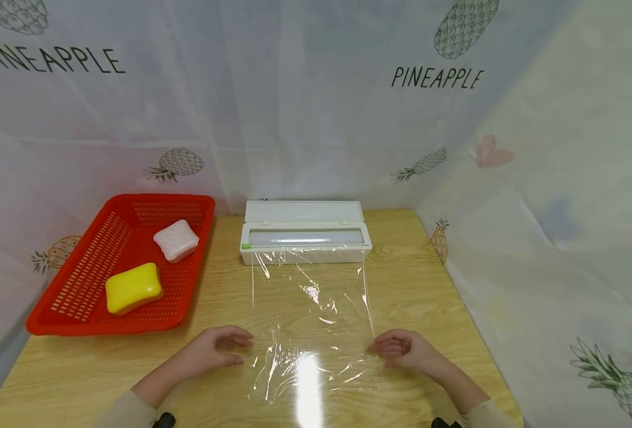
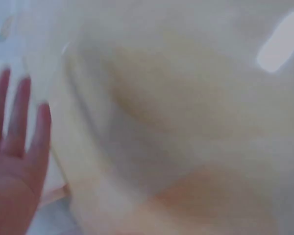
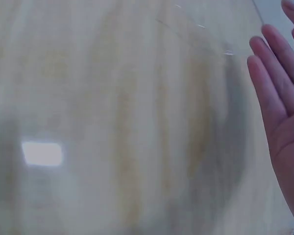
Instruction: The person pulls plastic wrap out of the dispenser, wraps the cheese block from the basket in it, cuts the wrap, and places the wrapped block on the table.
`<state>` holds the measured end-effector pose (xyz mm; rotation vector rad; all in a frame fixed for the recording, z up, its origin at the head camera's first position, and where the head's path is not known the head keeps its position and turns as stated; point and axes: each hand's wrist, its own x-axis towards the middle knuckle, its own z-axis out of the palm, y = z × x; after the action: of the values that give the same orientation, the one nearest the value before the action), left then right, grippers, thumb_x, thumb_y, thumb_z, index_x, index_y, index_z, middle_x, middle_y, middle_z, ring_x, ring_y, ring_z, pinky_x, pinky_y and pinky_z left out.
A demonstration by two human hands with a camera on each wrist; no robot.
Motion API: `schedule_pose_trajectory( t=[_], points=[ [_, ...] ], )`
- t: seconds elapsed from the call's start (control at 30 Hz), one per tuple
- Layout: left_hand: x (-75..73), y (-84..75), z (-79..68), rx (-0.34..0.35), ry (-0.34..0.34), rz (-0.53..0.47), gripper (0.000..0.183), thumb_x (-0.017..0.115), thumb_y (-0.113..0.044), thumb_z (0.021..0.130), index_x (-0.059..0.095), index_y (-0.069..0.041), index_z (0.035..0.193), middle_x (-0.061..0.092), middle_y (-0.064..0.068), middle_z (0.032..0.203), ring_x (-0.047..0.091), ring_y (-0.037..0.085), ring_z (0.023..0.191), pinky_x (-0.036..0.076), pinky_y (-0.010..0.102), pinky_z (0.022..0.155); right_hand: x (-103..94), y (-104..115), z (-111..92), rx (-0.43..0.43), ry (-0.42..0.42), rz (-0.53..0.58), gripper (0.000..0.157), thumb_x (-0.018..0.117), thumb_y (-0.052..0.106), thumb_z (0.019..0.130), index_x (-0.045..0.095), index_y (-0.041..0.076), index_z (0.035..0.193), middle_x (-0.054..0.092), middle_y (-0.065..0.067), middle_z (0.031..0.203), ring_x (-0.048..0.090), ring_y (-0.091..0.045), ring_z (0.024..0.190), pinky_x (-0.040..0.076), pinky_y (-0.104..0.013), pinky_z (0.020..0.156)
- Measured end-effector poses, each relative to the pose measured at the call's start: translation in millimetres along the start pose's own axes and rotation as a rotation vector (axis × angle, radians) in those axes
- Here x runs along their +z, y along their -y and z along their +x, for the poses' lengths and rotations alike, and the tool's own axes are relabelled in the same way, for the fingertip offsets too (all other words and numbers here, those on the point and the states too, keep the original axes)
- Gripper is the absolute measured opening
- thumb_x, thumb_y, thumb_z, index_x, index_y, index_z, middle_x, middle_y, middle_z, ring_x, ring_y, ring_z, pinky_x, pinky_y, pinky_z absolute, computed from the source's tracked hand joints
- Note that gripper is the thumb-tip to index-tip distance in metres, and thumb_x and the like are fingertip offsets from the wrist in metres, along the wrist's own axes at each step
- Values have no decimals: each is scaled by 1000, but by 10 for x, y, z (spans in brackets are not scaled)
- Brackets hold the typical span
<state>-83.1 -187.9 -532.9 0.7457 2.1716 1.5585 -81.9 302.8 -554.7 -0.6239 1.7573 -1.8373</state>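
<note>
A sheet of clear plastic wrap lies spread over the wooden table, drawn out from a white wrap dispenser with its lid raised and the roll showing inside. Just left of the sheet is my left hand, bent loosely with thumb and fingers apart and nothing between them. On the opposite side my right hand has its fingertips right at the sheet's edge. Both wrist views show the fingers of the left hand and the right hand extended, gripping nothing.
A red plastic basket stands on the left of the table, holding a yellow sponge and a pale pink sponge. Behind and to the right hangs a pineapple-print curtain. A green slider sits on the dispenser's left end.
</note>
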Motion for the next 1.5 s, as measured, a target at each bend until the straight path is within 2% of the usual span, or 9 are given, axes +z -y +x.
schedule_pose_trajectory(
  t=[0.1, 0.2, 0.33, 0.43, 0.67, 0.8, 0.93, 1.33, 1.5],
  points=[
    [-71, -55, 185, -120, -206, 26, 48, 76, -9, 84, 59, 1, 127, 64, 17, 122, 61, 34, 111, 50, 41, 93, -102, 103, 126, -24, -94, -112, 47, 67, -10, 84, 46, -22, 124, 52, -40, 123, 59, -38, 113, 51, -38, 91],
    [-116, -89, 389, -209, -366, -27, 56, 77, -9, 83, 54, 0, 134, 57, 21, 131, 55, 40, 118, 48, 46, 95, -199, 207, 320, -48, -193, -204, 48, 70, -5, 84, 50, -17, 126, 50, -38, 127, 54, -43, 116, 50, -41, 94],
    [-182, -61, 661, -232, -490, -12, 69, 80, -10, 81, 47, -2, 141, 48, 27, 139, 47, 45, 125, 43, 53, 99, -309, 299, 605, -71, -301, -242, 56, 73, -4, 82, 49, -13, 132, 46, -33, 137, 43, -44, 127, 38, -52, 104],
    [-248, -24, 859, -231, -541, 32, 80, 80, -12, 81, 38, -5, 148, 40, 26, 146, 39, 45, 132, 35, 54, 105, -377, 327, 799, -73, -367, -247, 66, 73, -7, 82, 43, -9, 140, 38, -26, 147, 33, -41, 136, 29, -57, 108],
    [-382, 54, 1154, -304, -567, -13, 100, 79, -12, 82, 13, -8, 157, 6, 15, 162, 18, 38, 144, 21, 47, 114, -444, 265, 1108, -11, -445, -291, 92, 75, -7, 80, 22, 5, 154, 10, -15, 161, 11, -36, 145, 21, -58, 112],
    [-430, 109, 1242, -324, -545, -32, 103, 81, -15, 81, 10, -10, 157, 8, 19, 161, 17, 41, 143, 20, 50, 114, -439, 222, 1203, 41, -482, -295, 107, 79, -2, 78, 9, 12, 158, 4, -14, 162, 5, -35, 146, 19, -56, 113],
    [-452, 132, 1293, -330, -537, -42, 103, 81, -17, 81, 12, -11, 157, 13, 19, 160, 18, 38, 144, 19, 50, 115, -438, 189, 1273, 87, -515, -275, 111, 81, 2, 78, 6, 18, 158, 3, -10, 162, 5, -33, 147, 17, -53, 114],
    [-525, 101, 1392, -374, -563, -73, 103, 79, -21, 83, 9, -9, 157, 16, 23, 158, 20, 34, 144, 21, 43, 115, -446, 165, 1500, 97, -585, -185, 108, 78, -3, 80, 7, 19, 158, 3, -8, 162, 8, -24, 147, 24, -45, 114],
    [-582, 100, 1435, -384, -567, -71, 101, 78, -21, 85, 9, -10, 157, 17, 22, 158, 21, 33, 144, 21, 43, 115, -398, 377, 1568, 116, -569, -152, 107, 77, -2, 81, 4, 13, 157, -1, -10, 162, 4, -26, 147, 21, -46, 114]
  ],
)
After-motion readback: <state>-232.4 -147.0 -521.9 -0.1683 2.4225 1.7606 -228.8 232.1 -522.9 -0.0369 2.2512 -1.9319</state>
